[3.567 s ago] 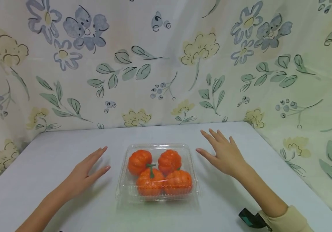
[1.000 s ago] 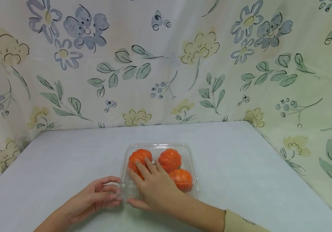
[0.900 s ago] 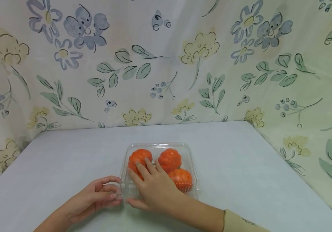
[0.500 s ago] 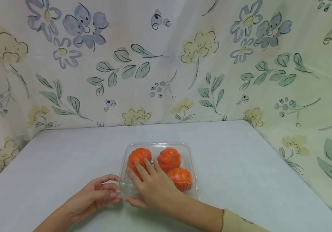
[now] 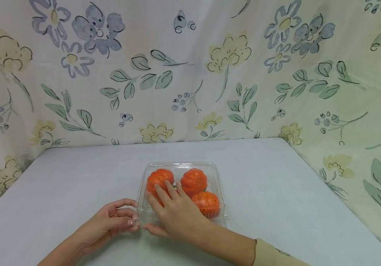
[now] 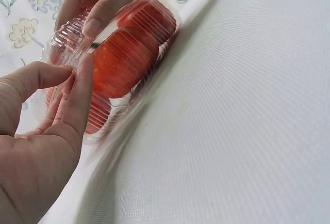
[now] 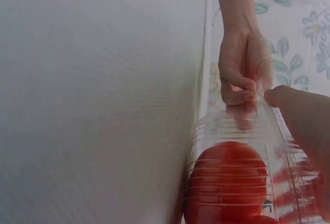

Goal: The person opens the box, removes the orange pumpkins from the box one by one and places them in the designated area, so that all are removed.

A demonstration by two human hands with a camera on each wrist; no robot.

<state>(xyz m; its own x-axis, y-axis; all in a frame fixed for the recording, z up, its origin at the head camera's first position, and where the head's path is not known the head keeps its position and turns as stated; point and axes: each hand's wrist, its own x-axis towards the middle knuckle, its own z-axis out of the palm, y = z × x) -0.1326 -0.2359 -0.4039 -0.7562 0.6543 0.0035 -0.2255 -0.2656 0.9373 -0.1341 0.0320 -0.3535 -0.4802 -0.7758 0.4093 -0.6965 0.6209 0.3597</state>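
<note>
A clear plastic clamshell box (image 5: 218,173) with several small orange pumpkins (image 5: 194,181) inside sits on the table, its lid lying over them. My left hand (image 5: 105,224) pinches the box's front left corner between thumb and fingers; the left wrist view shows the thumb and index finger (image 6: 82,87) meeting at the rim. Across the lid's left half my right hand (image 5: 182,218) lies with spread fingers, thumb at the front edge. It hides the front left pumpkin. Ribbed plastic walls cover a red-orange pumpkin (image 7: 227,177) in the right wrist view.
A white-covered table (image 5: 270,192) surrounds the box on all sides. Behind it and to the sides hangs a floral curtain (image 5: 184,74) with blue and yellow flowers. The right forearm's beige sleeve (image 5: 273,253) reaches over the table's front.
Earlier both hands hovered apart on either side of the box. They have since come in, the left to the front left corner, the right onto the lid. Over the last second they barely move.
</note>
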